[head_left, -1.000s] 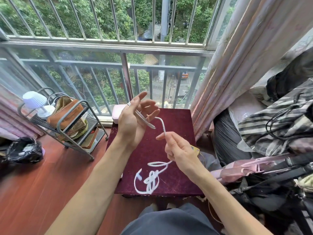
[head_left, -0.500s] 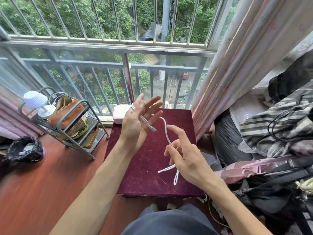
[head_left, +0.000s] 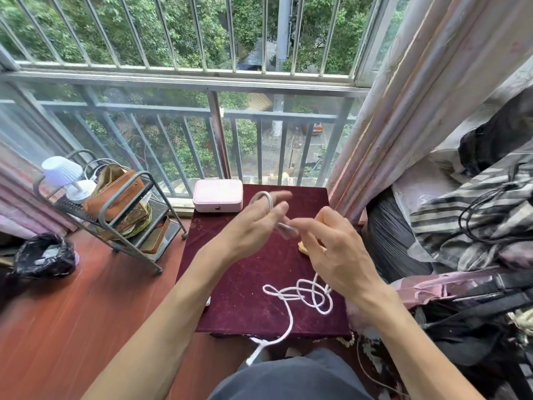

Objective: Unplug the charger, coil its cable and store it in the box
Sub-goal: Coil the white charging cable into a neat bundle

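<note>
Apparently closed pink box (head_left: 217, 194), cable (head_left: 300, 293) outside.

I am at home, in a narrow glazed balcony nook of an upstairs flat. Metal window bars (head_left: 178, 33) look out on trees (head_left: 187, 145) and a street with a car (head_left: 317, 127) down below, and a pale curtain (head_left: 418, 96) hangs at my right. Household things crowd the red wooden floor (head_left: 72, 327): a small table (head_left: 245, 284) under a burgundy velvet cloth, a metal rack (head_left: 145, 176) holding a small lamp (head_left: 62, 171) and a brown bag (head_left: 115, 192), a black bin bag (head_left: 43, 255), and heaped striped clothing (head_left: 467, 220).
</note>
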